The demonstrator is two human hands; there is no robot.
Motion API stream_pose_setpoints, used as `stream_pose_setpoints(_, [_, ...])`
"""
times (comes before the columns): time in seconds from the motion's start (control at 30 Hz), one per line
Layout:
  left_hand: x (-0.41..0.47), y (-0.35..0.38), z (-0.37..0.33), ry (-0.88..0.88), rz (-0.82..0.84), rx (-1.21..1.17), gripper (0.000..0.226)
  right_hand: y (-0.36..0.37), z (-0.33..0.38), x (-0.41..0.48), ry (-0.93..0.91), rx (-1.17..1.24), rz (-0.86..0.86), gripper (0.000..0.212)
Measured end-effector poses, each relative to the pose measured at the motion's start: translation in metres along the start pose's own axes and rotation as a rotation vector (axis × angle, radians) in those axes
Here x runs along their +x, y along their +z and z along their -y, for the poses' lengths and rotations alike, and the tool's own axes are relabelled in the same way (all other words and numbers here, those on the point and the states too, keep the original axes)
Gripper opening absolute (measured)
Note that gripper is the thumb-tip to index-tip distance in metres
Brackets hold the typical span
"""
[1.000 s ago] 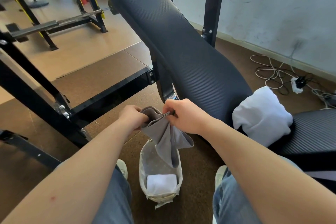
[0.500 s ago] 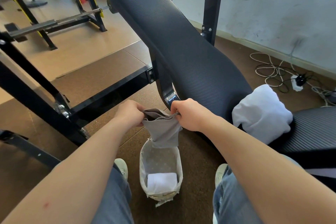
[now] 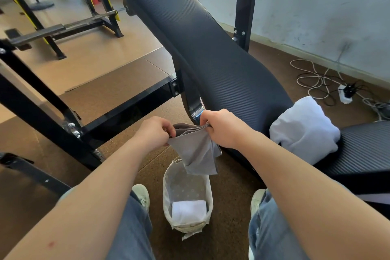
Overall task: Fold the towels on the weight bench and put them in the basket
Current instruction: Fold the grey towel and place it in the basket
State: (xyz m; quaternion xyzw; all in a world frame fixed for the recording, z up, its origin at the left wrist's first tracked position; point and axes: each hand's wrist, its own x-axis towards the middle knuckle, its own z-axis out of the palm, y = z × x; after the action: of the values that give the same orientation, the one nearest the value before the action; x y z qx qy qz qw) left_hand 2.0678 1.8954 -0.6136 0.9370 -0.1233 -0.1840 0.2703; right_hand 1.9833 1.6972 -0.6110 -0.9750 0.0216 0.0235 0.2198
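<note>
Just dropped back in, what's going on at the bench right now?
A seated person holds a folded grey towel by its top edge, the left grip pinching one end and the right grip the other. It hangs over the basket on the floor, not yet in. One folded white towel lies inside; a bunched white towel waits on the weight bench.

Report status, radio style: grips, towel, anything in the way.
Left grip, right grip pinch grey towel at top edge. It hangs above basket. Nothing between.
</note>
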Motion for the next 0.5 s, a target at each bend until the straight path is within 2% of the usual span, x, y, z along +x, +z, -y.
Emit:
stream_pose_setpoints(0.1, [0.000, -0.001, 0.000, 0.018, 0.013, 0.086, 0.030, 0.002, 0.002, 0.000, -0.027, -0.044, 0.050, 0.029])
stream_pose_setpoints(0.23, [-0.002, -0.004, 0.004, 0.105, 0.058, 0.156, 0.034, 0.001, -0.003, -0.001, -0.019, -0.078, 0.034, 0.031])
stream_pose_setpoints(0.37, [-0.005, -0.005, 0.005, 0.158, 0.064, 0.134, 0.026, -0.001, -0.008, -0.001, 0.000, -0.081, 0.008, 0.030])
stream_pose_setpoints(0.5, [-0.004, -0.006, 0.007, 0.204, 0.152, 0.251, 0.037, 0.001, -0.011, 0.001, 0.022, -0.039, 0.006, 0.033])
